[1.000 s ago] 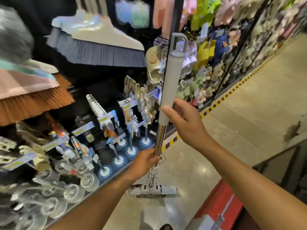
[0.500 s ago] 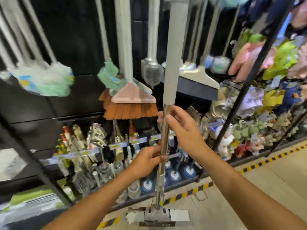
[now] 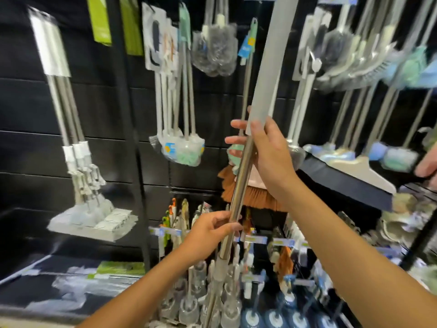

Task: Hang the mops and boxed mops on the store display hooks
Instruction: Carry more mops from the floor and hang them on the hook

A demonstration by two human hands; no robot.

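I hold a long mop (image 3: 267, 74) with a steel shaft and a grey foam grip, tilted so its top leans right and runs out of the frame's upper edge. My right hand (image 3: 267, 150) grips the shaft just below the grey grip. My left hand (image 3: 210, 230) pinches the shaft lower down. The mop's head is hidden below the frame. At the left, several matching flat mops (image 3: 80, 162) hang together on the black display wall.
Dusters (image 3: 179, 147), bottle brushes (image 3: 215, 50) and brooms (image 3: 350, 176) hang on hooks across the black slat wall. Toilet brushes and small tools fill the lower shelves (image 3: 255, 240). A black upright post (image 3: 127, 129) splits the wall. Another person's hand (image 3: 428, 166) shows at the right edge.
The view has swung left and up along the wall, bringing the hanging flat mops into sight. The held mop has risen and tilted, its head dropping out of view. Both hands keep their grip.
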